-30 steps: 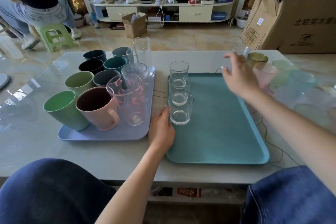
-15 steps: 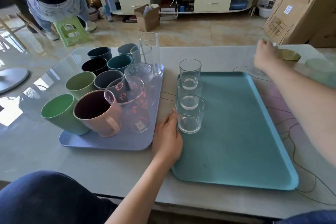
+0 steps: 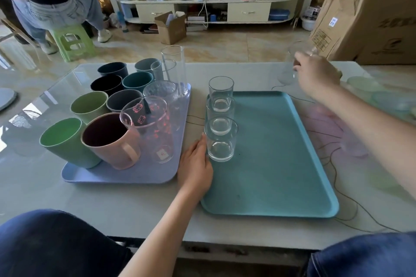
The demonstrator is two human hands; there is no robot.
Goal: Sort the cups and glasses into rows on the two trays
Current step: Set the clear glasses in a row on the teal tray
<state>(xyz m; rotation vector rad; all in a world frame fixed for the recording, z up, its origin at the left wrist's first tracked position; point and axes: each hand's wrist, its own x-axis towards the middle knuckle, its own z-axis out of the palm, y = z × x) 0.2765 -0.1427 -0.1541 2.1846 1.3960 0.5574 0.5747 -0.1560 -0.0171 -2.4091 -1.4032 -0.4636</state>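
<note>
Right hand [image 3: 315, 74] is up at the far right of the table [image 3: 135, 204], fingers curled round a clear glass [image 3: 295, 60], which sits tilted in the grip, off both trays; the picture is blurred there, so I can't tell whether its base touches the table.

Left hand [image 3: 195, 164] lies flat in the gap between the trays, fingers straight, holding nothing, fingertips against the near glass [image 3: 220, 141] on the teal tray [image 3: 281, 164].

Teal tray, right side: three short clear glasses in one row along its left edge, near to far: near glass, middle glass [image 3: 220, 108], far glass [image 3: 221, 89]. Rest of that tray is bare surface.

Lilac tray [image 3: 117, 175], left side, packed:
- left row of green cups [image 3: 65, 141], then dark ones further back
- pink mug [image 3: 112, 139] at the near edge, handle facing near
- printed clear cup [image 3: 148, 128] just right of the mug
- tall clear glass [image 3: 174, 69] at the far right corner

More pale cups [image 3: 364, 85] on the table at far right, blurred.

Second person [image 3: 51, 0] sits on a green stool [image 3: 72, 41] at far left.
</note>
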